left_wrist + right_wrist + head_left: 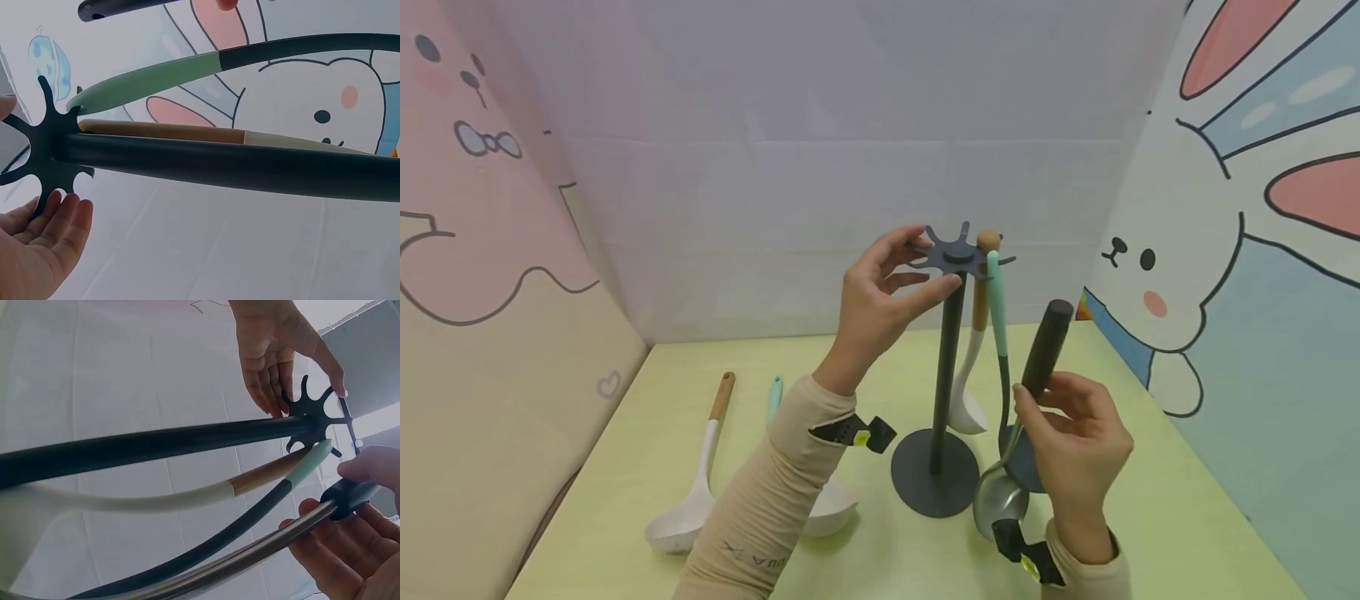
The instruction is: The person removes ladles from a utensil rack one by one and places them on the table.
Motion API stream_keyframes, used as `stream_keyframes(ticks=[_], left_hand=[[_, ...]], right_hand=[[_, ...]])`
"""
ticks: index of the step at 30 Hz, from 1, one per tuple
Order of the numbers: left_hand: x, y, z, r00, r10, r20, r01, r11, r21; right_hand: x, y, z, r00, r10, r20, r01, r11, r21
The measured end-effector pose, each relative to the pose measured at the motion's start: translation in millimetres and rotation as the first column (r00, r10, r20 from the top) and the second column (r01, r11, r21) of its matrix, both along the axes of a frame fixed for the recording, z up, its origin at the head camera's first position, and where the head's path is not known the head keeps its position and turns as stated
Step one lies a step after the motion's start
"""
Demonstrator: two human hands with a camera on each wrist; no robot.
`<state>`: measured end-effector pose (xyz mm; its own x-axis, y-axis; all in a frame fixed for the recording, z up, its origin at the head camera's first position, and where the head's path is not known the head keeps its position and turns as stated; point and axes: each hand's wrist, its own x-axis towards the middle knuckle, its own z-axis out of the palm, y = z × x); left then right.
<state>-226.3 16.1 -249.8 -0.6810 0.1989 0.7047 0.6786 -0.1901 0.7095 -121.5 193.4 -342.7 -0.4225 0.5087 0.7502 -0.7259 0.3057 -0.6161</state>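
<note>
A dark utensil stand (949, 358) rises from a round base. My left hand (880, 287) holds its star-shaped hook top (50, 144), thumb on one prong and fingers at others. A white ladle with a wooden handle (979, 304) and a dark utensil with a mint handle (997, 308) hang on the stand's right side. My right hand (1078, 442) grips a metal ladle (275, 547) by its black handle (1047, 346). This ladle is upright, bowl down, right of the stand and in front of the mint-handled utensil, whose lower end is partly hidden.
On the pale green table (625, 467) at left lies another white ladle with a wooden handle (700, 492). Beside it, a mint-handled utensil with a white head (831, 510) is partly covered by the left sleeve. Cartoon-printed panels (1225, 333) flank the table.
</note>
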Motion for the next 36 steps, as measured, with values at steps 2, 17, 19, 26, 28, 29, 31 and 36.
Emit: stream_keyframes(ticks=[2,17,19,26,28,29,31,36], left_hand=[[0.1,0.4,-0.2,1.000,0.000,0.001,0.000,1.000,0.000],[-1.0,1.4,-1.5,1.000,0.003,0.001,-0.003,1.000,0.009],[-0.4,1.6,-1.4,1.000,0.004,-0.001,-0.004,1.000,0.005],[-0.7,0.7,-1.1,1.000,0.001,-0.005,-0.001,1.000,0.003],[-1.4,0.0,-0.9,1.000,-0.003,-0.005,0.003,1.000,0.003],[-1.7,-0.5,-0.8,1.000,-0.006,-0.006,0.006,1.000,0.002],[-2.4,-1.7,-0.3,1.000,-0.014,-0.003,0.014,1.000,0.001],[-4.0,-5.8,1.6,0.999,-0.039,0.005,0.039,0.999,-0.012]], right_hand=[[0.7,5.4,-1.0,1.000,-0.018,0.017,0.018,1.000,-0.004],[-5.2,28.1,-20.4,0.983,-0.110,0.147,0.107,0.994,0.034],[-8.6,32.5,-24.1,0.983,-0.107,0.148,0.103,0.994,0.039],[-19.9,47.9,-31.5,0.967,-0.152,0.205,0.124,0.982,0.144],[-21.9,52.1,-31.8,0.960,-0.172,0.220,0.129,0.972,0.194],[-23.1,54.2,-31.9,0.958,-0.178,0.225,0.130,0.968,0.216],[-25.4,58.2,-31.9,0.951,-0.189,0.243,0.126,0.960,0.252],[-30.2,66.2,-30.9,0.930,-0.198,0.311,0.091,0.941,0.326]])
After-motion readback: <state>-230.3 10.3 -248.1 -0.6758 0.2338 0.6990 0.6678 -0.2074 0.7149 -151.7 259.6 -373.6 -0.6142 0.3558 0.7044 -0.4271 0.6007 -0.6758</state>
